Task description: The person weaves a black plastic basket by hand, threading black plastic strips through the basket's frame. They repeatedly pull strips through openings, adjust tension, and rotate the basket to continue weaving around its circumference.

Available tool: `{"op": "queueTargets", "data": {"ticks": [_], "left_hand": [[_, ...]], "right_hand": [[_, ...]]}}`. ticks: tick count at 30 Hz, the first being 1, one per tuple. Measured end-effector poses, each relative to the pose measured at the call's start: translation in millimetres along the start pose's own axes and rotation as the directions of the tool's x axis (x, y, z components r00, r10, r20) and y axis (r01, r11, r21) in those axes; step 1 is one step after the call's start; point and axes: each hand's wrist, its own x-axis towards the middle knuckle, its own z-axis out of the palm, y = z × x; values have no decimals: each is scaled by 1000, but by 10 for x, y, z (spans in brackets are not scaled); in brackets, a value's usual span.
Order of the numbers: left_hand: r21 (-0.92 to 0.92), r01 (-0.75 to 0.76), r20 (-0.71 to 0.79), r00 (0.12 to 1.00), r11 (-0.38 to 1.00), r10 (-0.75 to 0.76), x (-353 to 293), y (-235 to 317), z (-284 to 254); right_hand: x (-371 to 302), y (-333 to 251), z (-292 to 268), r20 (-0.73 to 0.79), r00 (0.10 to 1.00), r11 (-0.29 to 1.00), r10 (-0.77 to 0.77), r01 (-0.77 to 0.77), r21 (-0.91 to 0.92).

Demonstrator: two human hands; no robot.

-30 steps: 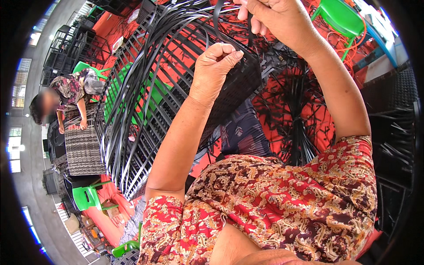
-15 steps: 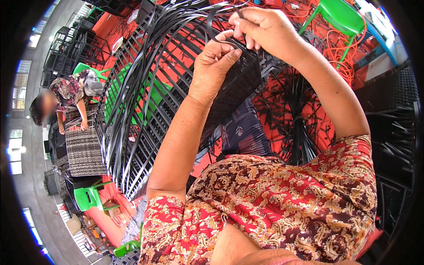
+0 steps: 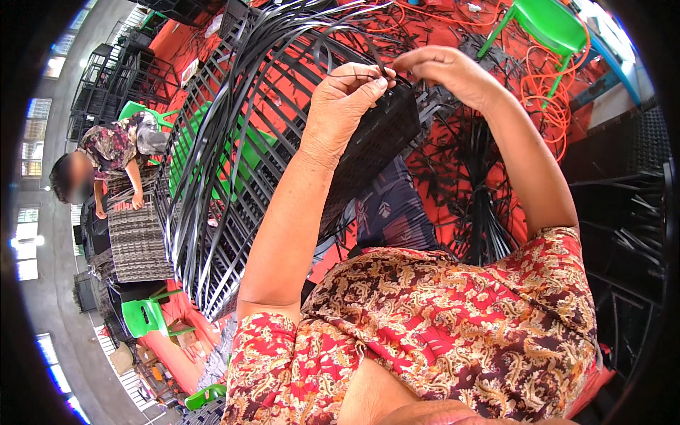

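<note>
My left hand (image 3: 343,99) pinches a thin black plastic strip (image 3: 372,48) between thumb and fingertips, at the upper corner of a dark woven panel (image 3: 379,131). Beyond the fingers the strip bends into a loop. My right hand (image 3: 453,73) is just right of that corner, its fingers stretched toward the strip and close to my left fingertips. Whether they touch the strip is hard to see. Left of my left forearm, a thick bundle of long black strips (image 3: 212,156) arches over a slatted black frame (image 3: 283,106) joined to the panel.
A person (image 3: 113,152) bends over another woven piece (image 3: 142,241) at far left. Green chairs (image 3: 142,317) stand around, one (image 3: 542,28) at upper right near tangled orange tubing (image 3: 549,99). A tied strip bundle (image 3: 482,205) and scraps lie on the red floor (image 3: 439,227).
My right hand has come down from above the corner, and its fingers have straightened out. The strip it drew upward now loops by my left hand, which stays at the corner.
</note>
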Motion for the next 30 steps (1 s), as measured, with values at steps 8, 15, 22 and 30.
{"op": "queueTargets", "data": {"ticks": [8, 15, 22, 30], "left_hand": [[63, 46, -17, 999, 997, -45, -20, 17, -64], [73, 7, 2, 1000, 997, -7, -17, 29, -80], [89, -49, -77, 996, 995, 55, -38, -23, 5], [359, -38, -60, 996, 933, 64, -35, -109, -25]], "right_hand": [[53, 108, 98, 99, 991, 995, 95, -97, 16], [105, 112, 91, 154, 985, 987, 74, -95, 132], [129, 181, 40, 230, 971, 900, 59, -152, 410], [-108, 385, -523, 21, 970, 950, 243, -243, 196]]}}
